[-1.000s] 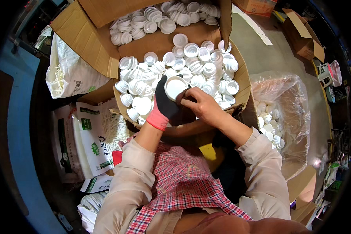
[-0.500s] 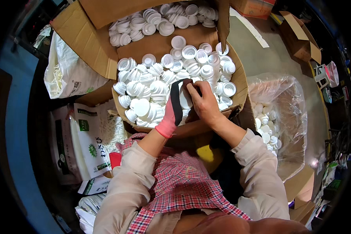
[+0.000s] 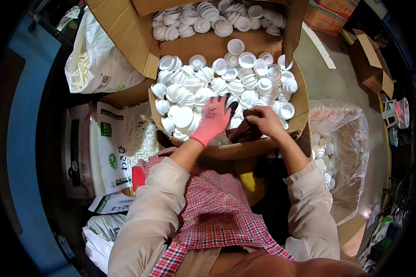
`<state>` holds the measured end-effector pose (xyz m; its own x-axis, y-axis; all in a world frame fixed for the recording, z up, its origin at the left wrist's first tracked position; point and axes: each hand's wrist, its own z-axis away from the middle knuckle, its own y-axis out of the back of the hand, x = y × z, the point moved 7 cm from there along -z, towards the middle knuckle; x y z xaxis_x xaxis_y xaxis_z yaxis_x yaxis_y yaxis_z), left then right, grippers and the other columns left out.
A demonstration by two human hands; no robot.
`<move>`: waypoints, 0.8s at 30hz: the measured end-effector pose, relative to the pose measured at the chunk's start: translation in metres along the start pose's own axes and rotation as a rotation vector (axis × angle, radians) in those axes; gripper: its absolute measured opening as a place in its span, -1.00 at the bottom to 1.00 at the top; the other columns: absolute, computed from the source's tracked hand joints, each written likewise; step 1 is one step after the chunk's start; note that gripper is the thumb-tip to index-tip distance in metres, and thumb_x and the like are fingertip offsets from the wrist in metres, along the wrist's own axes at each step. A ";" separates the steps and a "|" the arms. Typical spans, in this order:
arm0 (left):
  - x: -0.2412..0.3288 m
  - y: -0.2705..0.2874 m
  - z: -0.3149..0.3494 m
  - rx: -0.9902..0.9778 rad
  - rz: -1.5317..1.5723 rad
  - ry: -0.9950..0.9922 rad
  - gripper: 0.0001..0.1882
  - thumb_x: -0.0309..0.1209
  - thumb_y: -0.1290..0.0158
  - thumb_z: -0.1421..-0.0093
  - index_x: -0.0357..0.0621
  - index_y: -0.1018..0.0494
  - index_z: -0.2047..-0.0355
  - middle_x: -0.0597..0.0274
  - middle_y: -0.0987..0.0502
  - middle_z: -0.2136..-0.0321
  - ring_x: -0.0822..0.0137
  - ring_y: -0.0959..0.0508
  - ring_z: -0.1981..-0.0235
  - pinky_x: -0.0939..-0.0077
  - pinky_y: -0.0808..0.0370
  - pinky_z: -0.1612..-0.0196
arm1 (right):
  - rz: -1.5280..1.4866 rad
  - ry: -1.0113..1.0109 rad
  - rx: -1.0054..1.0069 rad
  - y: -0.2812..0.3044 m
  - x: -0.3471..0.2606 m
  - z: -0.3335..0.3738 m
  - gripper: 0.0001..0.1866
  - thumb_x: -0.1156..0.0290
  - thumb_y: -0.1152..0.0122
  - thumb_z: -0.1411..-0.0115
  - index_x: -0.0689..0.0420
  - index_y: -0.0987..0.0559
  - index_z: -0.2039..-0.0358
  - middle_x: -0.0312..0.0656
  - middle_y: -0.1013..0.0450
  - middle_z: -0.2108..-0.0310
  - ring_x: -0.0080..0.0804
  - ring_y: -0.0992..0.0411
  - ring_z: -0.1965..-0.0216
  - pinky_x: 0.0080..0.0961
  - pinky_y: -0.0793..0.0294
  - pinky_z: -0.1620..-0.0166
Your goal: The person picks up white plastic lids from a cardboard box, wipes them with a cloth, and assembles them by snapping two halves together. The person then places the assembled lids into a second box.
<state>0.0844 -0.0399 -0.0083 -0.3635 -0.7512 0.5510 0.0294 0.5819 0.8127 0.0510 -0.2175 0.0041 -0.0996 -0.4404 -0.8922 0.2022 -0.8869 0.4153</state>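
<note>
My left hand (image 3: 213,119), in a pink glove with black fingertips, is over the white plastic caps (image 3: 183,117) heaped in a cardboard box (image 3: 299,99). Its fingers are apart and I see nothing held in them. Close beside it, my bare right hand (image 3: 267,121) pinches a soft dark brown piece (image 3: 243,133), which looks like cloth or a glove. This piece hangs at the box's near edge, with caps just beyond it. The caps are round and ridged, some facing up and some lying on their sides.
More white caps (image 3: 223,27) lie at the back behind a cardboard strip. To the right stands a box lined with clear plastic (image 3: 344,124), caps inside. Left are a white sack (image 3: 94,69) and printed bags (image 3: 110,152) beside thin white sticks (image 3: 141,134). An open carton (image 3: 370,64) stands far right.
My hands have drawn apart. The left hand has turned its back upward with fingers spread. The right hand now holds the dark brown piece lower, off the left hand. The whole view has shifted slightly.
</note>
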 end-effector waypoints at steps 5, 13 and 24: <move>-0.122 0.041 0.007 -0.359 -0.436 0.483 -0.19 0.13 -0.08 -0.07 -0.18 -0.26 -0.18 -0.13 -0.37 -0.08 -0.10 -0.39 -0.08 0.05 -0.33 -0.11 | -0.114 0.006 -0.029 0.014 -0.012 0.003 -0.69 0.43 -0.27 -0.07 0.28 -0.58 0.17 -0.15 -0.57 0.31 -0.40 -0.49 0.26 -0.45 -0.45 0.13; -0.131 0.025 0.021 -0.530 -0.526 0.408 -0.26 0.18 -0.07 -0.05 0.32 -0.25 -0.24 -0.03 -0.25 -0.19 -0.21 -0.29 -0.16 -0.26 -0.17 -0.18 | -0.180 0.068 -0.127 0.004 -0.035 0.004 -0.65 0.48 -0.21 -0.11 0.28 -0.54 0.07 -0.24 -0.51 0.21 -0.49 -0.41 0.16 -0.52 -0.37 0.01; -0.075 0.042 0.007 -0.066 -0.039 0.265 -0.32 -0.04 -0.08 -0.18 -0.22 -0.27 -0.18 -0.09 -0.38 -0.08 -0.02 -0.43 -0.02 0.21 -0.40 -0.05 | -0.113 0.178 -0.057 0.000 -0.032 0.004 -0.64 0.46 -0.20 -0.16 0.26 -0.52 0.02 -0.18 -0.48 0.15 -0.42 -0.40 0.10 -0.51 -0.33 -0.05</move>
<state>0.1059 0.0431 -0.0167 -0.1099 -0.8330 0.5422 0.0835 0.5358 0.8402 0.0499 -0.2043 0.0339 0.0480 -0.3029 -0.9518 0.2550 -0.9176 0.3048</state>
